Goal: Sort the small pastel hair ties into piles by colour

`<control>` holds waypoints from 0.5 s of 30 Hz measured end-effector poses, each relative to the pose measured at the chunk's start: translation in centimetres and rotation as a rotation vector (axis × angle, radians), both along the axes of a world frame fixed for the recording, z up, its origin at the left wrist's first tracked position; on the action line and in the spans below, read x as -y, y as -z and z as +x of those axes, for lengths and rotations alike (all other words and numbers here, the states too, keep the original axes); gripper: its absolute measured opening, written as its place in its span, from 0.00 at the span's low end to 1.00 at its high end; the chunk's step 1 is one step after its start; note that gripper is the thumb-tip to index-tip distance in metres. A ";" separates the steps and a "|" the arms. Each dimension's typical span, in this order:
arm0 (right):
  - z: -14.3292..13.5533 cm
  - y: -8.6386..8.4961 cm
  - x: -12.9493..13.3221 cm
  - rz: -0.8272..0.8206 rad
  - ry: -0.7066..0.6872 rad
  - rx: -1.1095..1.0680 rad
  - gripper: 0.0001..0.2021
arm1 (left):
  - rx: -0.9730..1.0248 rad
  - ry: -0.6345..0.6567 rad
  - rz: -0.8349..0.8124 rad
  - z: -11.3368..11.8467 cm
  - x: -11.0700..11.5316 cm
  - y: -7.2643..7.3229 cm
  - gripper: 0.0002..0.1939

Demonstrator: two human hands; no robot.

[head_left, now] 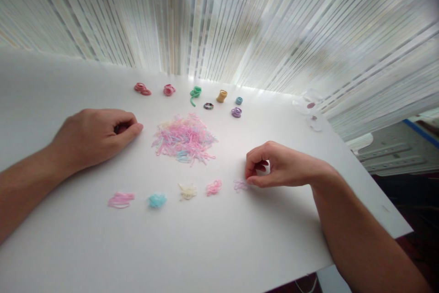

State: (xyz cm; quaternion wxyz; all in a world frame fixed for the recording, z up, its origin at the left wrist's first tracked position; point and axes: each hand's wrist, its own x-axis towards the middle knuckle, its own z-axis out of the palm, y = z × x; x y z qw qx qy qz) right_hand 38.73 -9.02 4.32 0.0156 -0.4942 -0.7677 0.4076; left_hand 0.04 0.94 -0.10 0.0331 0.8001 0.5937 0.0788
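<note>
A loose heap of thin pastel strands, which look like small elastic bands, lies mid-table in pink, lilac, blue and cream. Nearer me runs a row of small one-colour piles: pink, light blue, cream, rose pink and lilac. My right hand is closed in a pinch, fingertips at the right edge of the lilac pile; whatever they may hold is too small to make out. To the left of the heap, my left hand rests on the table, fingers curled closed, nothing visible in them.
Behind the heap stand coiled pieces in red, pink, green, ochre, blue and purple, plus a multicoloured ring. Clear plastic items lie at the white table's far right. A string curtain hangs behind.
</note>
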 end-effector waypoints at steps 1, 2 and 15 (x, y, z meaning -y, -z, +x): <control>0.0 0.0 0.0 -0.002 0.003 0.005 0.04 | 0.001 -0.002 0.000 0.0 0.0 0.0 0.21; 0.0 0.1 0.0 -0.003 0.005 0.011 0.04 | 0.004 -0.001 0.001 0.0 0.0 0.0 0.20; -0.6 0.3 0.2 0.023 -0.007 0.065 0.03 | 0.004 -0.007 -0.008 -0.2 -0.2 0.0 0.20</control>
